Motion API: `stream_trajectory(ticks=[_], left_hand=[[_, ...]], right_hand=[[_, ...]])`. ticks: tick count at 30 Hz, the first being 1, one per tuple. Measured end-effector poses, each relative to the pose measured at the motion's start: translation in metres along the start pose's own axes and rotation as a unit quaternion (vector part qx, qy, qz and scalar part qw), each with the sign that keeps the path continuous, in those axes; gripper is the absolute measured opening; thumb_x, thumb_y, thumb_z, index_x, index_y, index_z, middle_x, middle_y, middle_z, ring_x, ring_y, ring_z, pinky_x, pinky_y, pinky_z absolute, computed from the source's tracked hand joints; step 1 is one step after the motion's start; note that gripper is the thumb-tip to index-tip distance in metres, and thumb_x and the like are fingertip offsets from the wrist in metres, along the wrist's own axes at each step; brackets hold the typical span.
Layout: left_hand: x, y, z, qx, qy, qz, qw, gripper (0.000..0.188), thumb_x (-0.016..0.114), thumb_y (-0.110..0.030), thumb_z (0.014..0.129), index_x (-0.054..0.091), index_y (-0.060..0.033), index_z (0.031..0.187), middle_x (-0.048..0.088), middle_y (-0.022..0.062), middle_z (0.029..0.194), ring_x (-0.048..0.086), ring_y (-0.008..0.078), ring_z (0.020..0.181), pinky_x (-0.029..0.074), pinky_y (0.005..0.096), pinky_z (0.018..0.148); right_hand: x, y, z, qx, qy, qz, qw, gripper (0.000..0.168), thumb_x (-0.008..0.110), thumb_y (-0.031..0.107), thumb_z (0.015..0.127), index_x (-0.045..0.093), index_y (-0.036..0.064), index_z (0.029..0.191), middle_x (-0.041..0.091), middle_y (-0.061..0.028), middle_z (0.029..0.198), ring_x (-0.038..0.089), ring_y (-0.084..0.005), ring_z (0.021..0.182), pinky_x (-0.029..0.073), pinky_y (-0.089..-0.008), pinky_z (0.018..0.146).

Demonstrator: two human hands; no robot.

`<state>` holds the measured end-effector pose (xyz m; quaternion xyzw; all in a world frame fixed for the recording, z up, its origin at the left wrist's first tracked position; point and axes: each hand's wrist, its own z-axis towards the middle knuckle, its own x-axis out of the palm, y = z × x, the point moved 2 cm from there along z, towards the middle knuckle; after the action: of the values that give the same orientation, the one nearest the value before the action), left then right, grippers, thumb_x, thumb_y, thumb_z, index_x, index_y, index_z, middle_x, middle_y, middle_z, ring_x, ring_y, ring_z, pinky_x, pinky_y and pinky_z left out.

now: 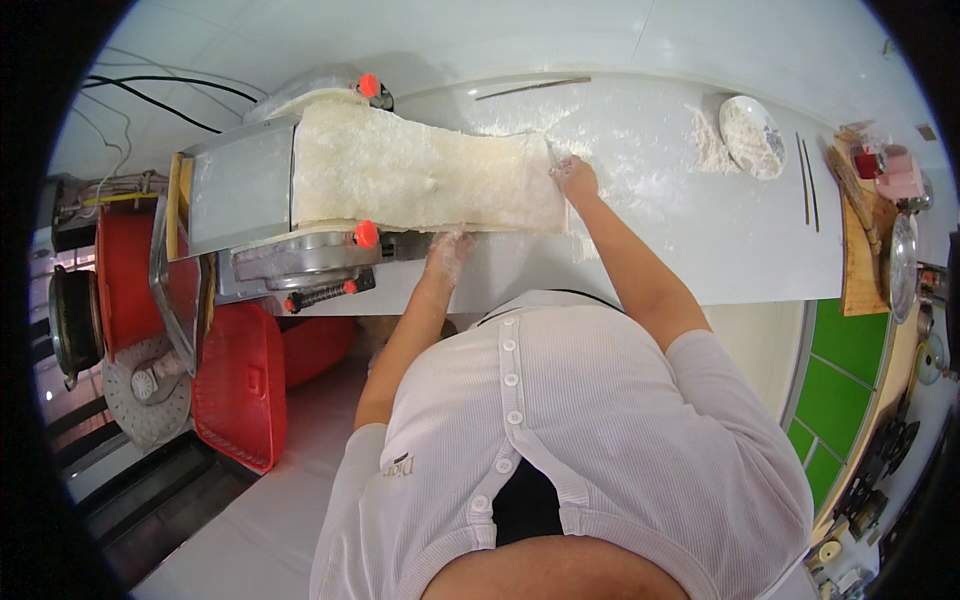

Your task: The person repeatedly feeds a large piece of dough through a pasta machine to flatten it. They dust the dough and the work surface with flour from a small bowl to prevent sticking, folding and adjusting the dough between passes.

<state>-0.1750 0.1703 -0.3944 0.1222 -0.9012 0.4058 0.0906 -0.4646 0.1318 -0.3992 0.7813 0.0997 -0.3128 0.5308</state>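
Observation:
A wide sheet of floured dough (427, 172) lies from the top of a metal dough-rolling machine (304, 255) across to the right, over the work table. My right hand (577, 180) is at the sheet's right end, its fingers closed around a small thin tool (554, 159) that is mostly hidden. At the near edge of the dough, beside the machine, is my left hand (450, 247), dusted with flour. Its fingertips are hidden at the dough's edge, so its grip is unclear. Two orange-red knobs (366, 233) flank the sheet on the machine.
Loose flour covers part of the white table (660, 247). A flour-filled bowl (752, 137) stands at the right, near thin sticks (807, 180). A wooden board (862, 277) lies beyond them. Red plastic baskets (240, 382) stand at the lower left. Black cables (172, 82) run behind the machine.

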Motion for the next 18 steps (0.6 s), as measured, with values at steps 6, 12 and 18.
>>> stream_trajectory(ticks=[6,12,18], left_hand=[[0.023,0.011,-0.027,-0.149,0.055,0.066,0.985,0.027,0.054,-0.022,0.080,0.052,-0.0029,0.099,0.057,0.0099,0.093,0.054,0.0222,0.087,0.043,0.0309,0.077],[0.020,0.014,-0.039,-0.164,0.085,0.052,0.981,0.028,0.051,-0.020,0.082,0.050,-0.0029,0.104,0.057,0.0105,0.097,0.056,0.0212,0.086,0.044,0.0289,0.073],[0.012,0.006,-0.030,-0.156,0.040,0.024,0.987,0.021,0.049,-0.018,0.082,0.052,-0.0026,0.097,0.058,0.0092,0.090,0.057,0.0196,0.079,0.045,0.0289,0.067]], right_hand=[[0.013,0.025,-0.003,-0.045,-0.061,-0.042,0.996,0.031,0.064,0.021,0.067,0.055,-0.001,0.087,0.058,-0.0161,0.089,0.054,-0.0302,0.084,0.043,-0.0370,0.073],[0.013,0.053,-0.006,-0.246,0.067,-0.138,0.957,0.028,0.057,0.021,0.071,0.056,0.003,0.092,0.052,-0.0140,0.106,0.045,-0.0276,0.103,0.037,-0.0353,0.085],[0.052,0.050,0.036,-0.269,0.161,-0.157,0.937,0.031,0.045,0.020,0.080,0.052,0.006,0.106,0.044,-0.0156,0.120,0.043,-0.0285,0.108,0.036,-0.0358,0.089]])
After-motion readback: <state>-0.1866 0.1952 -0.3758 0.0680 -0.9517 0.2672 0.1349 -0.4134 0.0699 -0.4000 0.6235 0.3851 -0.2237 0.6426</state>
